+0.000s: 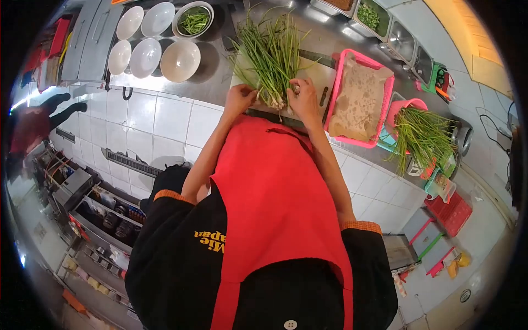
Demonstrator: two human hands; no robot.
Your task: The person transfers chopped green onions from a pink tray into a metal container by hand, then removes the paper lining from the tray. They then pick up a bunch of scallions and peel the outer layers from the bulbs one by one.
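Note:
A large bunch of green onions [269,55] lies on a white cutting board [318,74], its pale root ends toward my body. On the left of the root ends is my left hand [241,99], fingers curled together at the stalks' edge. My right hand [304,98] is on the other side, its fingers pinched by the roots. What either hand grips is too small to make out. A dark-handled knife [324,96] appears to lie at the board's right side.
White bowls [180,60] and a bowl of cut greens [194,21] stand at the left. On the right are a pink basket lined with brown paper [357,99] and a pink container [406,104] of green onions. Metal trays [374,18] line the back.

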